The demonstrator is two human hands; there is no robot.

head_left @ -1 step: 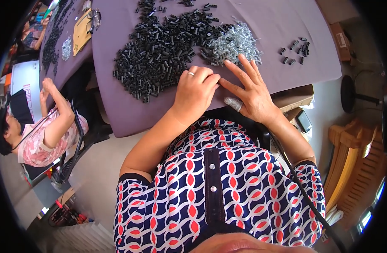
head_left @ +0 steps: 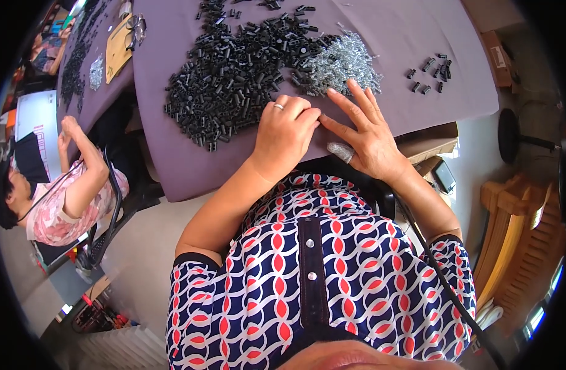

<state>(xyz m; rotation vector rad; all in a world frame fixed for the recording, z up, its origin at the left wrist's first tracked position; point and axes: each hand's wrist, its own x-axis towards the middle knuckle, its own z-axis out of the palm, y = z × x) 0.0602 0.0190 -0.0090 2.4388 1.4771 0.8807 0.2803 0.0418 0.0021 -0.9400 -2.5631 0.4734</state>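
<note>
My left hand [head_left: 284, 132], a ring on one finger, is closed at the near table edge. A small dark piece [head_left: 320, 118] just shows at its fingertips; most of it is hidden. Against those fingertips rests the index finger of my right hand [head_left: 370, 137], whose other fingers are stretched out and apart. Its thumb wears a shiny, clear-looking wrap [head_left: 340, 152]. Beyond my left hand spreads a large heap of short black tube-like parts [head_left: 233, 80]. A pile of small clear, shiny pieces [head_left: 344, 65] lies just past my right fingertips.
A small group of black parts [head_left: 440, 69] lies apart at the table's right. The table [head_left: 412, 37] has a mauve cover. Another person [head_left: 73, 179] sits at the left beside a second table with similar piles, a tan board [head_left: 118, 49] and glasses [head_left: 135, 31]. A wooden bench [head_left: 517, 240] stands at right.
</note>
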